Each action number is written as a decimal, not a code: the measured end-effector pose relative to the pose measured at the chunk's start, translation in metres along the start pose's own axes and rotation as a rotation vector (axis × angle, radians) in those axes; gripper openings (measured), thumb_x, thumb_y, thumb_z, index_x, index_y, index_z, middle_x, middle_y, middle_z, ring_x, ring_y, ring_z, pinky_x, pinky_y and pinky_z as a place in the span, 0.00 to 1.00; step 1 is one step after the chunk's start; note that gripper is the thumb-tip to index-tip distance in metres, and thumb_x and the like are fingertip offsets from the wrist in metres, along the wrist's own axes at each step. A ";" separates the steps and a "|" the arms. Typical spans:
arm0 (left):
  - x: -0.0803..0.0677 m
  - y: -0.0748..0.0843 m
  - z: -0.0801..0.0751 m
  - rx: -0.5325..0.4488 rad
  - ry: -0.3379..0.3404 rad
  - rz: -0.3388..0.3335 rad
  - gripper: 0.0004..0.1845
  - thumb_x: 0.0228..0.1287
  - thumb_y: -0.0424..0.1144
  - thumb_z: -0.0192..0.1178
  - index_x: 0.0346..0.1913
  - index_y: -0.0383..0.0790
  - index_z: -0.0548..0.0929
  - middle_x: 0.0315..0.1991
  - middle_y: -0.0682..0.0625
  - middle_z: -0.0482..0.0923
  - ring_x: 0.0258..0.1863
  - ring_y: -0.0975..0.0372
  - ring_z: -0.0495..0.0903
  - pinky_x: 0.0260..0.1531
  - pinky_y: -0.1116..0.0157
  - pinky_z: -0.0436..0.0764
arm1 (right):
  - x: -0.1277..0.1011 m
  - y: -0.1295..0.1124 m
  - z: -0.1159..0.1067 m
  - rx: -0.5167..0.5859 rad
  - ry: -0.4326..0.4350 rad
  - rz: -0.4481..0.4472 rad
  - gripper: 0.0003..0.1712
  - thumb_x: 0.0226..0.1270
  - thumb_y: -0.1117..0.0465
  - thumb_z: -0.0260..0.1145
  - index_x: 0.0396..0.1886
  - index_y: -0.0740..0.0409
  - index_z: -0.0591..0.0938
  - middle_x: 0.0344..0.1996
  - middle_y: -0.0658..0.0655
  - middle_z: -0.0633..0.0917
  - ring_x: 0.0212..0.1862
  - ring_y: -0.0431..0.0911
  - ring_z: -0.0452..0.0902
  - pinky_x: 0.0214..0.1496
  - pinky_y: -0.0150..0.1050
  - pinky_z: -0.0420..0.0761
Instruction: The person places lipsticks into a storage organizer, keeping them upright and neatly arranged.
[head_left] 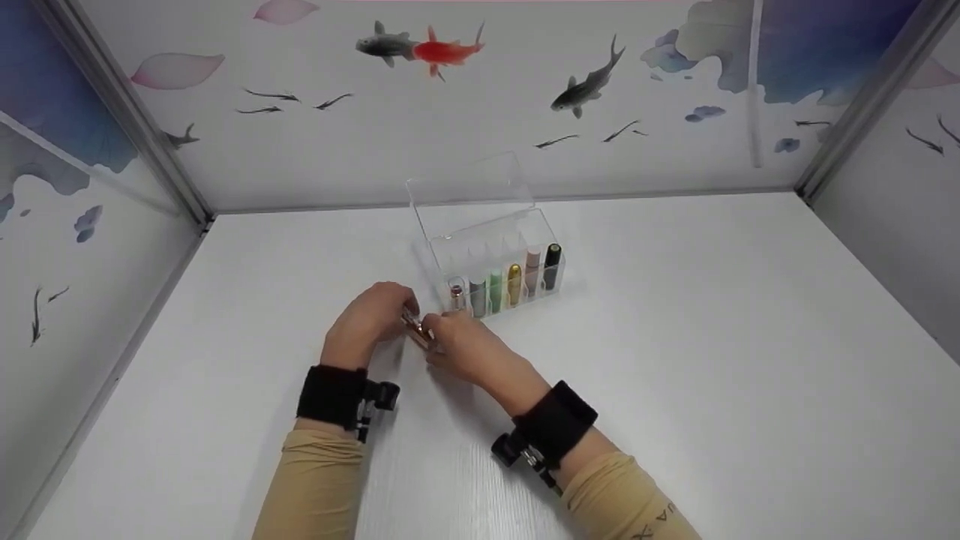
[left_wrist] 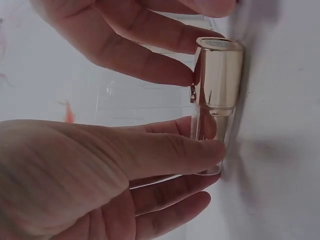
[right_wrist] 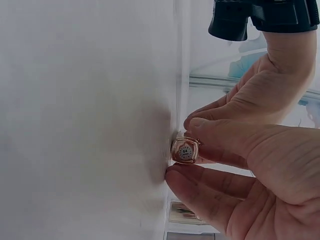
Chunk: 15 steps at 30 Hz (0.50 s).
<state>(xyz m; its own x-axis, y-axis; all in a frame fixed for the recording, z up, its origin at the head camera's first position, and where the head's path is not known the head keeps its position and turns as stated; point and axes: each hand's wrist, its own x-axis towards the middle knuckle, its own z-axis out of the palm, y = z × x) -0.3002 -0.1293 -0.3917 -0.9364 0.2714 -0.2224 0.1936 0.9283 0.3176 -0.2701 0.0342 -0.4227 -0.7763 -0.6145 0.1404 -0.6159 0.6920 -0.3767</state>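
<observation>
A gold lipstick tube (head_left: 416, 328) lies low over the white table (head_left: 675, 360), held between both hands just in front of a clear organizer box (head_left: 541, 225). My left hand (head_left: 371, 315) pinches its clearer lower part (left_wrist: 212, 135) with thumb and fingers (left_wrist: 200, 152). My right hand (head_left: 465, 349) pinches the other end; its fingers (left_wrist: 170, 50) reach the gold cap (left_wrist: 219, 70). In the right wrist view the tube's end (right_wrist: 186, 150) shows between my right thumb and fingers (right_wrist: 225, 165), with my left hand (right_wrist: 260, 90) behind it.
The organizer holds several upright lipsticks (head_left: 514, 283) in a row, and its clear lid (head_left: 469, 191) stands open at the back. Fish-patterned walls (head_left: 480, 90) enclose the table on three sides. Black camera bands (head_left: 330, 394) sit on both wrists.
</observation>
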 end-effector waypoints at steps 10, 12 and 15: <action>-0.009 0.008 -0.016 -0.112 -0.021 0.084 0.13 0.60 0.31 0.70 0.48 0.38 0.86 0.47 0.43 0.85 0.46 0.54 0.80 0.50 0.56 0.80 | -0.002 0.012 -0.008 0.206 -0.021 0.134 0.13 0.65 0.63 0.70 0.47 0.64 0.81 0.37 0.61 0.88 0.40 0.51 0.85 0.43 0.43 0.83; -0.010 0.011 -0.019 -0.126 -0.009 0.120 0.13 0.59 0.32 0.70 0.48 0.38 0.86 0.46 0.44 0.85 0.46 0.54 0.81 0.50 0.56 0.80 | -0.003 0.014 -0.012 0.229 -0.018 0.152 0.13 0.66 0.63 0.70 0.47 0.63 0.81 0.38 0.60 0.89 0.41 0.51 0.86 0.44 0.43 0.84; -0.011 0.015 -0.023 -0.144 0.016 0.174 0.13 0.60 0.33 0.70 0.49 0.39 0.87 0.47 0.44 0.85 0.49 0.53 0.82 0.52 0.55 0.80 | -0.004 0.016 -0.018 0.243 -0.013 0.178 0.12 0.66 0.62 0.69 0.47 0.61 0.81 0.38 0.59 0.89 0.41 0.50 0.85 0.44 0.42 0.84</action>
<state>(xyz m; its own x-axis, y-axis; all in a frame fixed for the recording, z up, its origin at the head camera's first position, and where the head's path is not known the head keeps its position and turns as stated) -0.2941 -0.1245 -0.3638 -0.8973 0.4191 -0.1384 0.3099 0.8215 0.4786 -0.2791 0.0543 -0.4125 -0.8664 -0.4976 0.0418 -0.4190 0.6789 -0.6029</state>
